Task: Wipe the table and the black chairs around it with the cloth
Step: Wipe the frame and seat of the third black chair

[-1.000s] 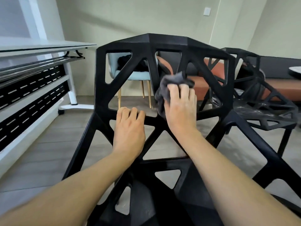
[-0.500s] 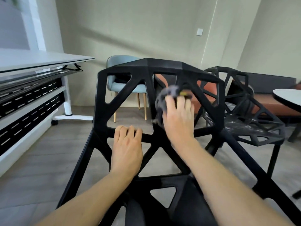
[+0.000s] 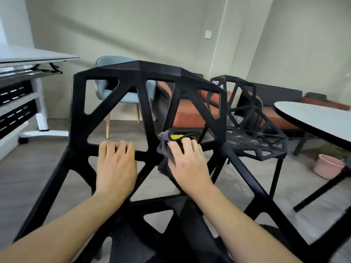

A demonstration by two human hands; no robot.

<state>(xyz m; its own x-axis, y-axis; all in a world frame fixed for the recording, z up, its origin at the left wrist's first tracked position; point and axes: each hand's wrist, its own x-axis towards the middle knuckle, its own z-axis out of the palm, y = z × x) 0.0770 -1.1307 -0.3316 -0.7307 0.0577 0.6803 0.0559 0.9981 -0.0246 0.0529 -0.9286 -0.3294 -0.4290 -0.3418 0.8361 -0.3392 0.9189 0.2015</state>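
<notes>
A black lattice chair (image 3: 140,73) fills the middle of the view, its back facing me. My left hand (image 3: 115,166) grips a horizontal bar of the chair back, fingers curled over it. My right hand (image 3: 187,164) presses a grey cloth (image 3: 164,149) with a yellow-green patch against a slanted bar just right of the centre joint, fingers curled over the cloth. A second black lattice chair (image 3: 254,137) stands behind to the right, its seat dusty. The round white table (image 3: 319,118) shows at the right edge.
A white folding table (image 3: 32,57) with perforated black panels stands at the left. A light blue chair (image 3: 114,92) and an orange bench (image 3: 188,112) are behind the black chair. A pink bucket (image 3: 327,166) sits on the floor under the round table.
My right hand has moved the cloth down the chair back, from an upper bar to the lower slanted bar. The view has swung right, revealing the round table and bucket. My left hand keeps its grip.
</notes>
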